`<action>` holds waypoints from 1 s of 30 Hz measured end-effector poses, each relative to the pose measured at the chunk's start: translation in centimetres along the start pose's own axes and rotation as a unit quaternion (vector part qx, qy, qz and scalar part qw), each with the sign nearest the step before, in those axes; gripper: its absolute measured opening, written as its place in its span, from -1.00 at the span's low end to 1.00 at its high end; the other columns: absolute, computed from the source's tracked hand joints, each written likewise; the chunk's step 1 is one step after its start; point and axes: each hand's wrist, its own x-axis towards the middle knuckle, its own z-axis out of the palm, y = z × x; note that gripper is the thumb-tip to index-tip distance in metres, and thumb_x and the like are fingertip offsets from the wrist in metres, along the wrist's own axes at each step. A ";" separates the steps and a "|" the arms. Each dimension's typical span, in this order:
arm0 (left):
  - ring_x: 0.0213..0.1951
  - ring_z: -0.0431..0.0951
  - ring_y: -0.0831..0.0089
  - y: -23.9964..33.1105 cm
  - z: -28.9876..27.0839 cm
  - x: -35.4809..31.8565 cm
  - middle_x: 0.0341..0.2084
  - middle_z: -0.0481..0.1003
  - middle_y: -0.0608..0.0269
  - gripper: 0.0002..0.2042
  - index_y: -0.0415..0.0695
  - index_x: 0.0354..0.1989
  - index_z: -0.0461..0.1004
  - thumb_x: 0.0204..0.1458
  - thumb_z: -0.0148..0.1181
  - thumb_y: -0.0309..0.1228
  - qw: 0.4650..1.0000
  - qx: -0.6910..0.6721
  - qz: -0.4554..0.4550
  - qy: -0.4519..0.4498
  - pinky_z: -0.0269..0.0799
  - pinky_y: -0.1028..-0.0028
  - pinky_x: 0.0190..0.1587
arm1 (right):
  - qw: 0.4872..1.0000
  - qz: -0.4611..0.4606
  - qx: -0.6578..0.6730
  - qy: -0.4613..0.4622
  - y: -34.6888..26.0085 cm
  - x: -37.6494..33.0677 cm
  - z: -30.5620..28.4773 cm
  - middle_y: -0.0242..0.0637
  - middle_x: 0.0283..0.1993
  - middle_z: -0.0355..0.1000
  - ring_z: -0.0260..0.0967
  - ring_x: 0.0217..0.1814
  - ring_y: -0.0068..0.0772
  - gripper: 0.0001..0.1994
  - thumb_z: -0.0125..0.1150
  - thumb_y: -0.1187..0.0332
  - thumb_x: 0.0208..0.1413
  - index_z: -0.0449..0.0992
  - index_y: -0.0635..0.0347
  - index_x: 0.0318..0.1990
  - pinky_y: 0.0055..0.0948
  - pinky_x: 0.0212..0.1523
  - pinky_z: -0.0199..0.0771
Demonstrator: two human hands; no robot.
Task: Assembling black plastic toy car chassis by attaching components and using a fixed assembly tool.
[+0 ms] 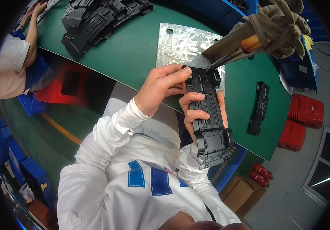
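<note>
A long black moulded plastic part (206, 122), ribbed and with raised ends, is held tilted in front of my body. My left hand (163, 85) grips its far end, the thumb pressed on the corner. From beneath, my right hand (192, 109) wraps round the middle, with fingers over the left edge and the thumb along the right. The tip of a slim metal rod (220, 60) with an amber handle (250, 44) meets or nearly meets the part's far end; contact is unclear. Brown cloth (278, 28) binds that handle to a metal bracket (226, 44).
A scuffed metal plate (178, 44) lies on the green table (126, 57). Another black part (259, 107) rests at the right; several are piled (96, 25) at far left. A co-worker's arm (31, 38) and a red stool (63, 86) are leftward. Red cases (306, 111) stand rightward.
</note>
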 end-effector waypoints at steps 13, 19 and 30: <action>-0.31 0.49 0.59 -0.2 0.0 0.0 -0.39 0.48 0.32 -0.69 -0.21 -0.22 0.51 0.19 0.13 -0.17 1.000 -0.002 0.004 -0.001 0.46 0.51 -0.07 | 1.000 -0.008 -0.009 -0.001 0.1 -0.1 0.0 -0.16 -0.02 0.26 0.21 -0.07 -0.42 -0.46 0.11 0.16 0.16 0.22 0.37 0.17 -0.52 -0.48 0.36; -0.29 0.50 0.58 0.0 0.1 0.0 -0.38 0.49 0.31 -0.68 -0.22 -0.22 0.51 0.18 0.14 -0.16 1.000 -0.001 0.003 0.002 0.46 0.50 -0.06 | 1.000 -0.002 -0.004 -0.001 0.0 0.0 -0.1 -0.17 -0.02 0.26 0.21 -0.07 -0.42 -0.45 0.09 0.14 0.16 0.22 0.37 0.17 -0.51 -0.48 0.36; -0.27 0.51 0.56 0.0 0.0 0.0 -0.36 0.50 0.29 -0.68 -0.22 -0.21 0.51 0.18 0.13 -0.16 1.000 -0.003 0.001 0.000 0.46 0.49 -0.04 | 1.000 0.003 -0.005 0.002 -0.1 0.0 0.1 -0.16 0.00 0.26 0.21 -0.07 -0.41 -0.44 0.08 0.14 0.16 0.21 0.39 0.17 -0.50 -0.48 0.35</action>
